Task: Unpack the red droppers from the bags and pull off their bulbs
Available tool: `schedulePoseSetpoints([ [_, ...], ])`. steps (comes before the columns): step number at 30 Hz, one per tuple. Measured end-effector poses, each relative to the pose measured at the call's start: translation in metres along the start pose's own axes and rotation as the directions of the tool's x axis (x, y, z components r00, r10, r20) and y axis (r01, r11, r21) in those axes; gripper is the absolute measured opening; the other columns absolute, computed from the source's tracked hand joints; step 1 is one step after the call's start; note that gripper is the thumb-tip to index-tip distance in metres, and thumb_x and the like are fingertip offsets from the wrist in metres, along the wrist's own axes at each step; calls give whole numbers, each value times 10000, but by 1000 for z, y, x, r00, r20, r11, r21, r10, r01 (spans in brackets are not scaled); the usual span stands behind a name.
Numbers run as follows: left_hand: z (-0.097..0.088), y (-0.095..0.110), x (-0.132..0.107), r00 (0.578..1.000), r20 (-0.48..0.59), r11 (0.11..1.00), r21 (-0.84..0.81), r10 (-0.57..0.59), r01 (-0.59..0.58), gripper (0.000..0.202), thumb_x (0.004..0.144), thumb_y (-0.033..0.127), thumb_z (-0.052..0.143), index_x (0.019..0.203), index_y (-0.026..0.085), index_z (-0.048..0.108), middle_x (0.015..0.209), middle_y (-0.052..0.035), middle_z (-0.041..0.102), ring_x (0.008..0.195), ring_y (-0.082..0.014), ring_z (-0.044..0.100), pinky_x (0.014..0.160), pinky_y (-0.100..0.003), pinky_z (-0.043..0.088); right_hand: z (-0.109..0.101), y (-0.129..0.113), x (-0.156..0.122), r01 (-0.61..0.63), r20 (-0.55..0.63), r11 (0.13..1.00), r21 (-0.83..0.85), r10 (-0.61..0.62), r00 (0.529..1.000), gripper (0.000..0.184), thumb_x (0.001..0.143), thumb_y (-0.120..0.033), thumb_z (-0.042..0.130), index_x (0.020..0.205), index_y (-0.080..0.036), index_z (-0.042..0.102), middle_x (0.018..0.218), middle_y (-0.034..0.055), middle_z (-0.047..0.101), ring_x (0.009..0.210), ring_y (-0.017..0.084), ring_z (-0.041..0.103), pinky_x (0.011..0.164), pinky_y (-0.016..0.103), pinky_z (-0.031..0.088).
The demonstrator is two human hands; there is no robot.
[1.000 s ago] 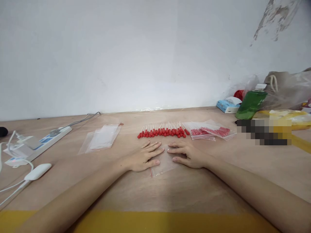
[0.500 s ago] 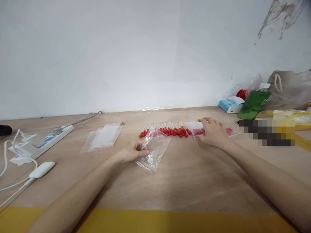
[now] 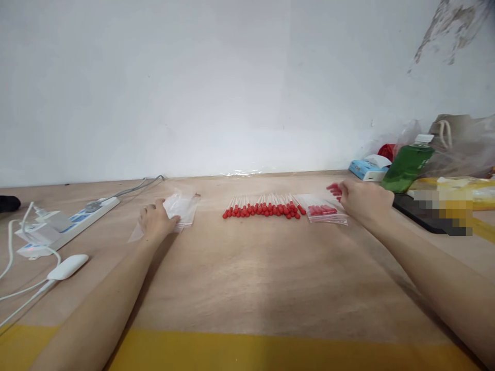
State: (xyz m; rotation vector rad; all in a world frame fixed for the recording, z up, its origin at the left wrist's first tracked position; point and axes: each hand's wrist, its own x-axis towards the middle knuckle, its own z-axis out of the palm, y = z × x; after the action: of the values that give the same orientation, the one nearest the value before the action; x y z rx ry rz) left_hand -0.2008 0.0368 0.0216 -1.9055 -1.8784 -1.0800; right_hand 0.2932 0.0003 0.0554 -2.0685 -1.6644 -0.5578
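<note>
A row of red-tipped thin sticks (image 3: 263, 207) lies across the middle of the wooden table (image 3: 270, 278). To its right rests a clear zip bag filled with red sticks (image 3: 325, 212). My right hand (image 3: 361, 200) hovers just right of that bag, fingers curled around another red-filled packet (image 3: 334, 189) that shows at the fingertips. My left hand (image 3: 155, 221) rests at the left on a stack of empty clear zip bags (image 3: 181, 204), thumb and fingers closed on the top bag's near edge.
A white power strip (image 3: 73, 222) with plugs and cables and a white adapter (image 3: 68, 266) lie at the left. A green bottle (image 3: 407, 163), a blue tissue pack (image 3: 363, 169), a dark flat device (image 3: 417, 208) and bags crowd the right. Yellow tape (image 3: 270, 353) lines the near edge.
My left hand carried the empty bag from the table's middle left to the bag stack. My right hand moved right off the filled bags and lifted one packet from them.
</note>
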Motion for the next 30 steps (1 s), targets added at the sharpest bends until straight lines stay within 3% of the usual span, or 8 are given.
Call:
schedulePoseSetpoints([
  [4,-1,38,-5,983,-184,975,221,12,29,406,685,351,618,1036,175,513,1090,-158,477,1076,-372,383,859,-534,296,-15,-14,-2,54,-266,900,432,70,962,320,845,-373,393,929,-160,617,864,104,651,757,209,593,657,310,411],
  [8,0,102,-24,941,-252,973,27,227,-228,297,758,341,558,1010,184,538,1107,-119,480,1054,-278,428,926,-453,305,-13,-43,-19,-68,101,433,899,-55,993,351,766,-495,481,752,-164,595,637,20,604,517,116,521,492,228,395],
  [11,-1,144,-51,903,-170,889,-177,395,-422,225,794,299,517,993,197,544,1056,-92,517,1044,-239,465,934,-412,342,-2,-69,-45,-356,401,213,910,-226,888,356,683,-522,577,656,-168,551,555,-26,548,451,76,457,446,201,368],
  [14,0,171,-74,765,90,725,-407,638,-556,374,810,325,507,1164,208,477,1203,-97,480,1139,-234,429,975,-396,339,10,-88,-66,-527,528,93,845,-306,792,335,646,-484,634,633,-163,537,519,-42,530,445,70,460,441,194,390],
  [17,8,178,-85,637,264,658,-541,724,-524,487,838,338,475,1300,234,361,1343,-85,384,1244,-242,331,1019,-416,302,17,-95,-74,-627,593,44,777,-382,708,242,669,-384,652,688,-153,581,581,-18,587,513,90,535,491,207,457],
  [19,15,175,-86,610,336,667,-580,718,-466,499,854,320,455,1329,248,318,1346,-77,394,1237,-227,351,1012,-421,314,19,-94,-74,-696,628,24,718,-454,632,160,654,-262,676,742,-144,612,668,7,634,588,97,582,564,217,500],
  [24,17,166,-85,626,423,722,-595,655,-354,545,842,336,480,1343,236,289,1304,-85,449,1173,-210,429,971,-397,364,21,-90,-67,-784,689,32,620,-500,524,216,604,-68,677,809,-120,633,694,21,660,599,79,605,612,193,531],
  [30,12,171,-83,669,393,746,-545,631,-383,407,837,355,490,1225,239,457,1154,-66,569,1073,-219,499,929,-410,378,20,-102,-62,-780,775,181,599,-377,508,367,538,-83,758,846,-114,561,541,-11,616,475,95,581,434,187,510],
])
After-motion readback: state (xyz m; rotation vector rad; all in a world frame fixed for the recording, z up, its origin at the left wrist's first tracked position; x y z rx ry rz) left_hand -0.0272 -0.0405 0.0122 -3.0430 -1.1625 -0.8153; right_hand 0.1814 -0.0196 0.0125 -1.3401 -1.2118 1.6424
